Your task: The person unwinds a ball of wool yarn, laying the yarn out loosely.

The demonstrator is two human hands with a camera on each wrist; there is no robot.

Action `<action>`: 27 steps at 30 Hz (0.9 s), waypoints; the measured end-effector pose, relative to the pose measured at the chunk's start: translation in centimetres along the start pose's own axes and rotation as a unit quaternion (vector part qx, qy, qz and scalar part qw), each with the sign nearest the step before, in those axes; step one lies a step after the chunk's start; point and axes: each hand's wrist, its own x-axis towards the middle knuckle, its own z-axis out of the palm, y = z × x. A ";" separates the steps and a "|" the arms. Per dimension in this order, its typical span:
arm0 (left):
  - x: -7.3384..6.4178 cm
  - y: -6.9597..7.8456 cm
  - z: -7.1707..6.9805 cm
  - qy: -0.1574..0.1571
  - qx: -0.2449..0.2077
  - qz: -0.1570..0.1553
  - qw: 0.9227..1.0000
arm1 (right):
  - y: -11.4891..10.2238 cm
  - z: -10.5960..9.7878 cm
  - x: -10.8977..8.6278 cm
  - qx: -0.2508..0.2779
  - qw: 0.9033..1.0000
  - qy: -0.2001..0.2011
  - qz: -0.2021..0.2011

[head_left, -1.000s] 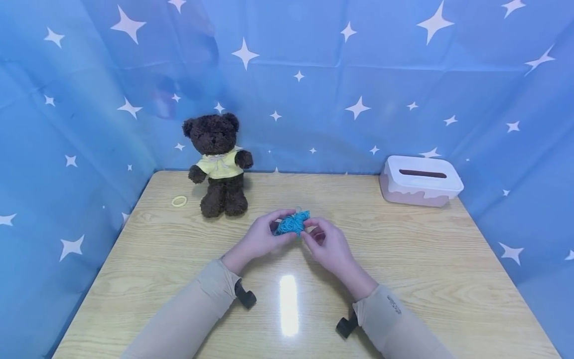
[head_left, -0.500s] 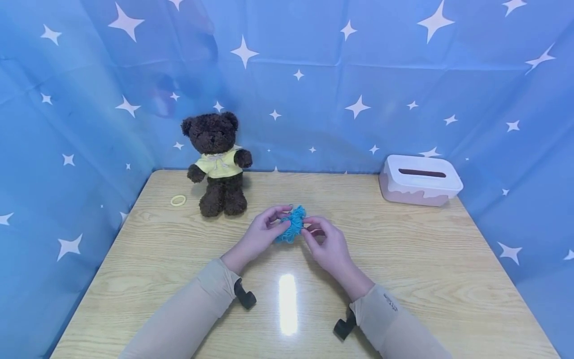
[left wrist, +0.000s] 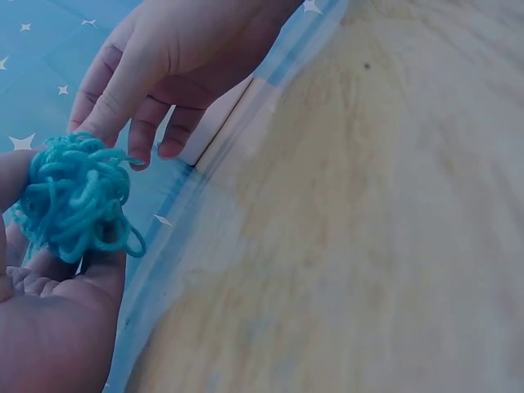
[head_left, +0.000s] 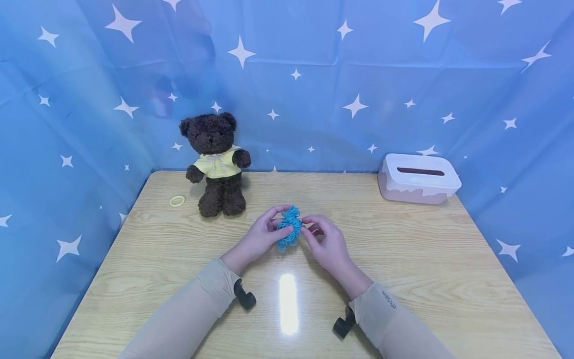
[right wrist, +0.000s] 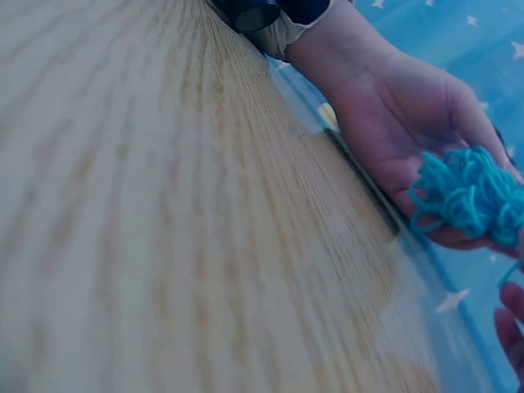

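Note:
A small bundle of looped turquoise yarn (head_left: 290, 219) is held up near the middle of the table. My left hand (head_left: 257, 240) grips it from the left, with the thumb across its front and the fingers behind. At the bundle's right side, my right hand (head_left: 330, 245) pinches with thumb and index finger. In the left wrist view the yarn (left wrist: 75, 201) lies between the left thumb and fingers, and the right fingertips meet its top. From the right wrist camera, a strand runs from the yarn (right wrist: 468, 195) down toward the right fingers, which are partly cut off.
A brown teddy bear (head_left: 215, 192) in a yellow top stands at the back left, with a pale yellow ring (head_left: 177, 201) beside it. A white and pink tissue box (head_left: 419, 182) sits at the back right. A blue star-patterned curtain (head_left: 309, 99) surrounds the wooden table (head_left: 430, 279).
The yarn bundle has turned from lying slantwise to standing more upright. My left thumb has moved from its lower edge onto its front. The right hand stays nearly in place, pinching at the side.

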 end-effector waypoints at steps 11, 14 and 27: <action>-0.1 0.1 -0.1 0.003 0.019 0.022 1.000 | 0.1 0.1 -0.1 -0.016 1.000 0.013 0.008; 0.1 0.0 0.0 0.007 0.032 0.026 0.999 | 0.1 0.0 -0.1 -0.014 1.000 0.025 0.006; 0.1 -0.1 -0.1 0.014 0.030 0.034 0.999 | 0.3 0.0 0.0 0.036 0.997 0.063 -0.029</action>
